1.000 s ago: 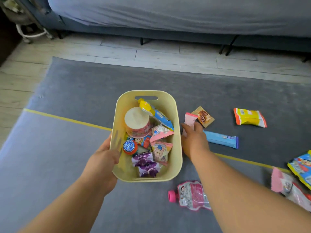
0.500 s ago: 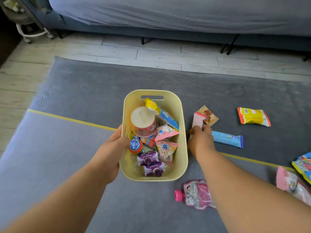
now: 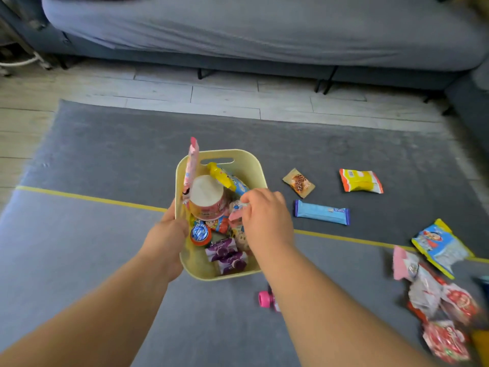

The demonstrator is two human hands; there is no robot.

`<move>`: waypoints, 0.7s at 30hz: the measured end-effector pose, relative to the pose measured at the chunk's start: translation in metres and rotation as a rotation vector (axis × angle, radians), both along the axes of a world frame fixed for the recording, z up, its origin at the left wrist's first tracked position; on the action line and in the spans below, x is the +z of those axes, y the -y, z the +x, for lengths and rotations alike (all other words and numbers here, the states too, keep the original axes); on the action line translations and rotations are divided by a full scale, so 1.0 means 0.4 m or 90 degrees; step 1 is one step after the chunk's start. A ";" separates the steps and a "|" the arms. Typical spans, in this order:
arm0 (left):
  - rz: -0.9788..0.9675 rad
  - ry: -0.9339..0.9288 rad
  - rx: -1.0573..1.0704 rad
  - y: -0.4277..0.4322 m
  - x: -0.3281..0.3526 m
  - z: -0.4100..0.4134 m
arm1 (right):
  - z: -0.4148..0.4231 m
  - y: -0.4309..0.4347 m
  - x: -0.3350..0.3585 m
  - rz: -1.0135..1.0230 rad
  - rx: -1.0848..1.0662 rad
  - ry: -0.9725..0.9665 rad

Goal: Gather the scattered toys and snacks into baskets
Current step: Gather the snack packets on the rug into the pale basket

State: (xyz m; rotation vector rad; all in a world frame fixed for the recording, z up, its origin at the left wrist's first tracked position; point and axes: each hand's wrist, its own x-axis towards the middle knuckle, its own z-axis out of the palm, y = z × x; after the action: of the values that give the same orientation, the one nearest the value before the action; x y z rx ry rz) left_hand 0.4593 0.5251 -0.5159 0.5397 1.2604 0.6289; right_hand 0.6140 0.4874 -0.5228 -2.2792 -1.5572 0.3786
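Gripping left rim of pale yellow plastic basket (image 3: 246, 157) with left hand (image 3: 169, 234); hold of right hand (image 3: 264, 215) untellable. Partly filled; long blue foil bar (image 3: 321, 211) ungathered, right.

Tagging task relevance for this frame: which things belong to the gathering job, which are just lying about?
Job: yellow basket, gripped by left hand; right hand over it; pink packet in it; on the grey rug, blue snack bar, brown packet, yellow-orange packet, blue-yellow packet, pink-capped pouch, red wrappers.
Lying about: grey sofa, grey rug, yellow tape line.
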 end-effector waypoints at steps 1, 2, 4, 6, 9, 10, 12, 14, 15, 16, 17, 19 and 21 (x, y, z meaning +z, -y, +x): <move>0.001 0.004 0.004 0.000 -0.001 -0.002 | 0.005 0.005 -0.002 0.005 0.000 0.005; 0.004 0.007 0.005 0.001 -0.003 -0.003 | 0.008 0.008 -0.005 0.019 0.005 0.008; 0.006 0.015 0.002 0.005 -0.001 0.001 | 0.007 0.006 -0.006 0.037 0.030 0.012; 0.013 0.029 0.001 0.012 0.006 0.004 | -0.011 -0.008 -0.006 0.049 0.046 -0.029; 0.007 0.051 -0.005 0.020 0.028 0.003 | -0.053 -0.055 0.022 0.050 -0.069 -0.215; 0.005 0.055 -0.010 0.025 0.034 0.003 | -0.060 -0.075 0.035 0.058 -0.128 -0.258; 0.011 0.063 -0.016 0.030 0.050 -0.002 | -0.062 -0.113 0.062 0.118 -0.192 -0.219; 0.027 0.077 -0.030 0.035 0.065 -0.010 | -0.052 -0.153 0.087 0.111 -0.219 -0.179; 0.035 0.075 -0.045 0.039 0.068 -0.010 | -0.041 -0.169 0.094 0.054 -0.234 -0.161; 0.040 0.069 -0.056 0.044 0.072 -0.009 | -0.035 -0.182 0.099 -0.022 -0.236 -0.134; 0.039 0.064 -0.058 0.048 0.075 -0.011 | -0.032 -0.191 0.101 -0.086 -0.227 -0.103; 0.028 0.073 -0.043 0.050 0.077 -0.015 | -0.035 -0.202 0.109 -0.108 -0.197 -0.075; 0.016 0.085 -0.018 0.047 0.077 -0.025 | -0.050 -0.200 0.129 -0.026 -0.159 -0.143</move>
State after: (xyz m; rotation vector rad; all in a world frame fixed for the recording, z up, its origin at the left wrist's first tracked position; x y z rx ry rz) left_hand 0.4493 0.5063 -0.4852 0.5260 1.1193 0.6473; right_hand 0.5938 0.5674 -0.4711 -2.3327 -1.1516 0.5802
